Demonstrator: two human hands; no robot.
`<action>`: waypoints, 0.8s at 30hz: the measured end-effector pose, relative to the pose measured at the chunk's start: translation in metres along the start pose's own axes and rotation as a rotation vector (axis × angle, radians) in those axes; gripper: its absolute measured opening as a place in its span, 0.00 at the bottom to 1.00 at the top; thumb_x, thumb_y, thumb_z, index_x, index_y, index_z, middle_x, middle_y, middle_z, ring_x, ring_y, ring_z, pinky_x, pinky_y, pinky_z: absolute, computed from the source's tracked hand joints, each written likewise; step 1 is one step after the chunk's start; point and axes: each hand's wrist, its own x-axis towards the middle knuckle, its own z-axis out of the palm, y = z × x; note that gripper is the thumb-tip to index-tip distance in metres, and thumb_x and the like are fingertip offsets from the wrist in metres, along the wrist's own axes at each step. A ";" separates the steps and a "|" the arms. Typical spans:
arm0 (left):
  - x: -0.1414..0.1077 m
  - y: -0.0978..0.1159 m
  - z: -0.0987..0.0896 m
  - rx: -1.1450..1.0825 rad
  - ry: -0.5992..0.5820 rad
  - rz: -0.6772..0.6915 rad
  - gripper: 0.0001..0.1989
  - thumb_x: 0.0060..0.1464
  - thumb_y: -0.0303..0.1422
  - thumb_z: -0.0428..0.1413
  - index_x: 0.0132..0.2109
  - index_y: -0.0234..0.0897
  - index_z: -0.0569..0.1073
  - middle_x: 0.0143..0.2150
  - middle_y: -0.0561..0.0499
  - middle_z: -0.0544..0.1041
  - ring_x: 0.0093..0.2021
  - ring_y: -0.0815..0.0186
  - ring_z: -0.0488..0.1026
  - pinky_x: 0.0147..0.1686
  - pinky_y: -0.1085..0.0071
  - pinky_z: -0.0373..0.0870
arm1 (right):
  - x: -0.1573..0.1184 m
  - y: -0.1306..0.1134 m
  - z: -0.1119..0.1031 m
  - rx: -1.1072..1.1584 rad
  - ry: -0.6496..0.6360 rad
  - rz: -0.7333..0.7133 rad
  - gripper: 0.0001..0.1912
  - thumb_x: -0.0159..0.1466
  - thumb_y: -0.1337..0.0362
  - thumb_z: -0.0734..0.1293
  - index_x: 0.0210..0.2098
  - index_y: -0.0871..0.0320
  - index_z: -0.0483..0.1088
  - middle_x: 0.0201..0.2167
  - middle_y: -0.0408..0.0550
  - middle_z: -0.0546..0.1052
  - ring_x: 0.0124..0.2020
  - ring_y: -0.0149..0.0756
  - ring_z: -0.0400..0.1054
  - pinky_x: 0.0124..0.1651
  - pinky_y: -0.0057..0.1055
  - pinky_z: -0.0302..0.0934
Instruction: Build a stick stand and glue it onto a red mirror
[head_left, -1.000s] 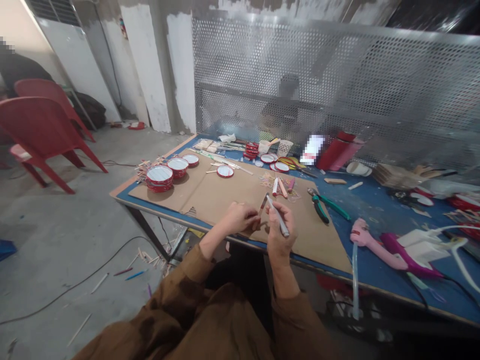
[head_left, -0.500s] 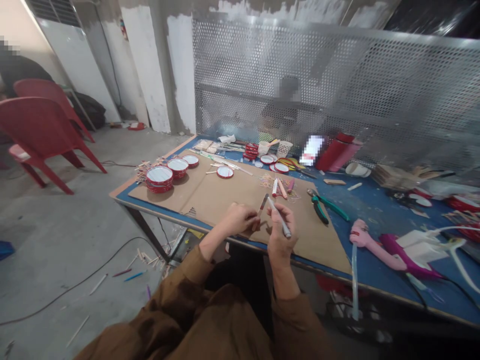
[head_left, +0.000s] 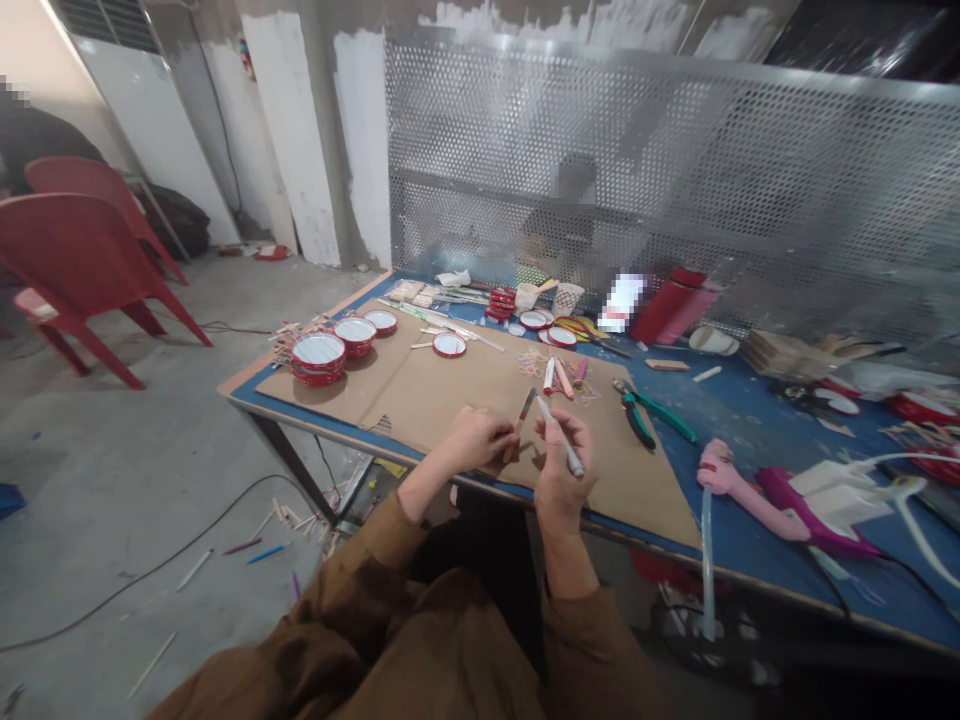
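Observation:
My left hand (head_left: 481,440) is closed around the lower end of a short flat stick (head_left: 526,408), whose upper part looks dark and reddish. In my right hand (head_left: 561,480) a grey-white marker pen (head_left: 565,447) is gripped, its tip pointing up and left at the stick's top end. Tip and stick are very close; whether they touch I cannot tell. Both hands are over the near edge of a brown cardboard sheet (head_left: 420,400). Just beyond them lie a white-and-red marker (head_left: 549,376) and a pink marker (head_left: 564,379) on tangled coloured rubber bands (head_left: 534,362).
Small red-rimmed drums (head_left: 319,358) stand at the left, with another round one (head_left: 449,345) mid-sheet. To the right are green-handled pliers (head_left: 637,415), a pink glue gun (head_left: 750,495) and white plugs (head_left: 836,495). A phone (head_left: 622,302) leans at the back against a perforated metal panel (head_left: 480,130).

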 end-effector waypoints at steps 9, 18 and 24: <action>-0.001 0.004 -0.004 0.001 -0.013 -0.009 0.13 0.61 0.35 0.50 0.32 0.38 0.76 0.33 0.52 0.78 0.34 0.68 0.72 0.35 0.75 0.58 | 0.000 -0.001 -0.001 -0.029 0.001 -0.009 0.17 0.60 0.52 0.66 0.39 0.59 0.71 0.31 0.47 0.77 0.33 0.36 0.73 0.37 0.33 0.67; 0.000 0.004 -0.003 0.045 -0.012 -0.017 0.13 0.61 0.35 0.50 0.33 0.38 0.76 0.34 0.51 0.78 0.35 0.67 0.71 0.34 0.74 0.58 | -0.001 -0.001 -0.001 -0.016 0.003 0.020 0.17 0.59 0.52 0.66 0.38 0.59 0.71 0.30 0.46 0.77 0.31 0.35 0.72 0.33 0.29 0.64; 0.000 0.004 -0.003 0.047 -0.011 -0.025 0.14 0.61 0.36 0.50 0.33 0.38 0.77 0.33 0.50 0.78 0.35 0.67 0.71 0.34 0.74 0.57 | -0.002 -0.002 -0.002 0.017 -0.044 0.018 0.16 0.60 0.52 0.66 0.39 0.59 0.72 0.31 0.46 0.76 0.31 0.33 0.70 0.33 0.27 0.63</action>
